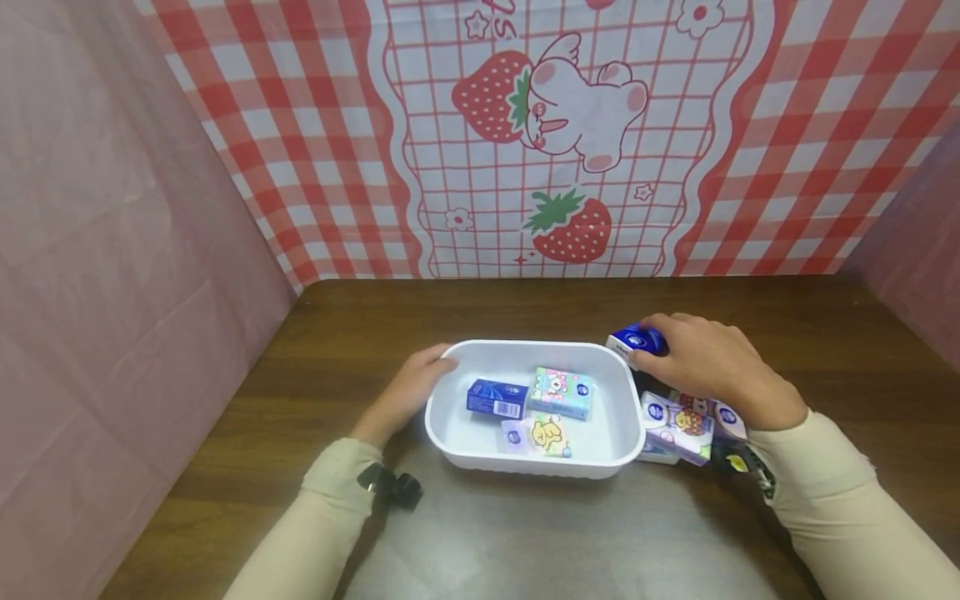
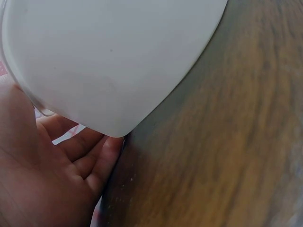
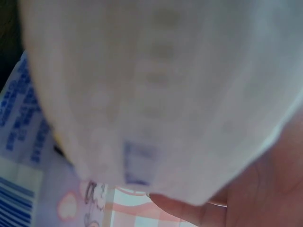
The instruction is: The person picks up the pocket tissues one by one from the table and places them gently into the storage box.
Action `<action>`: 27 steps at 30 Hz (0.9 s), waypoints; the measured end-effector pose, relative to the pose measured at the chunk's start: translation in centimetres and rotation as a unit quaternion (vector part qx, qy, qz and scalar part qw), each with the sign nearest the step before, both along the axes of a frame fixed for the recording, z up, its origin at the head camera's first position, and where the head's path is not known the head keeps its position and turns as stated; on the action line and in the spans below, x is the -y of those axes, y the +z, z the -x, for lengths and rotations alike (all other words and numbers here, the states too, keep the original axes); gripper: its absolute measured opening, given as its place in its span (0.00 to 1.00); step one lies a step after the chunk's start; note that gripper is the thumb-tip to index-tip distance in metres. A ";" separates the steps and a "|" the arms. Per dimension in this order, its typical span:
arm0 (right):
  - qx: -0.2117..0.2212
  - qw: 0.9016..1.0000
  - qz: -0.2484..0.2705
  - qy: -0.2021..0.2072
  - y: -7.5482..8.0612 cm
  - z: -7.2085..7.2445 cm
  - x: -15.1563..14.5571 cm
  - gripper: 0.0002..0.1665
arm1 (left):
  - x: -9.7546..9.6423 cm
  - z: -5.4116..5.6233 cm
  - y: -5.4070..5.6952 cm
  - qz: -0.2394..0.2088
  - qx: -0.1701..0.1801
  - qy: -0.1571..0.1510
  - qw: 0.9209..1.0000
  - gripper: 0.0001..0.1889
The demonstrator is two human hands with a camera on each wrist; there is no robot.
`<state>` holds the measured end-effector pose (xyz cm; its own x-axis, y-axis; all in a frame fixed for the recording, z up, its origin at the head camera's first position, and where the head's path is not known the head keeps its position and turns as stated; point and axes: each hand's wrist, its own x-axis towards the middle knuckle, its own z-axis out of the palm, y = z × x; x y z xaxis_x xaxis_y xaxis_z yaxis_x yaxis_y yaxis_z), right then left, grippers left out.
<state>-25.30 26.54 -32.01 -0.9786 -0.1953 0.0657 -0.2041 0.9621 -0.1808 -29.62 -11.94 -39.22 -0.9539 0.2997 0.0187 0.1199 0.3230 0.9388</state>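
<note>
A white plastic tub (image 1: pixel 536 467) with rounded corners stands on the table. My left hand (image 1: pixel 411 385) holds its left end, thumb over the rim; in the left wrist view the fingers (image 2: pixel 85 151) lie against the outer wall. Inside the tub are a dark blue tissue pack (image 1: pixel 497 399), a green and pink cartoon pack (image 1: pixel 561 393) and a pale pack with a yellow bear (image 1: pixel 536 437). Just past the tub's far right corner, my right hand (image 1: pixel 701 358) grips another blue tissue pack (image 1: pixel 637 340) between thumb and fingers. A blurred whitish surface fills most of the right wrist view.
Under my right forearm, against the tub's right side, several cartoon tissue packs (image 1: pixel 678 427) lie in a heap, partly hidden by the arm. The brown wooden table (image 1: pixel 247 467) ends at a red and white checked cloth (image 1: pixel 570 167) behind. Pink cloth (image 1: pixel 135 250) hangs on the left.
</note>
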 end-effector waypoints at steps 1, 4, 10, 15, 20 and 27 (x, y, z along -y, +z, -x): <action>-0.001 1.000 0.000 0.001 0.0 0.0 0.0 0.49 | 0.0 -0.1 0.2 0.002 0.002 0.000 1.000 0.20; -0.002 1.000 0.000 0.002 0.0 0.0 0.0 0.48 | -0.2 -0.6 1.1 0.007 0.005 -0.002 1.000 0.19; -0.001 1.000 0.004 0.001 0.1 -0.1 -0.1 0.48 | -0.5 -2.1 3.0 0.004 0.002 0.005 1.000 0.19; 0.002 1.000 0.011 0.002 0.2 0.0 -0.1 0.48 | -0.6 -2.2 3.0 0.003 0.000 0.010 1.000 0.19; -0.001 1.000 0.013 0.002 0.2 0.0 -0.1 0.48 | -0.5 -2.2 3.1 0.004 0.004 0.002 1.000 0.19; -0.004 1.000 0.008 0.002 0.3 0.0 0.0 0.47 | -0.5 -2.5 3.6 0.009 0.000 -0.001 1.000 0.19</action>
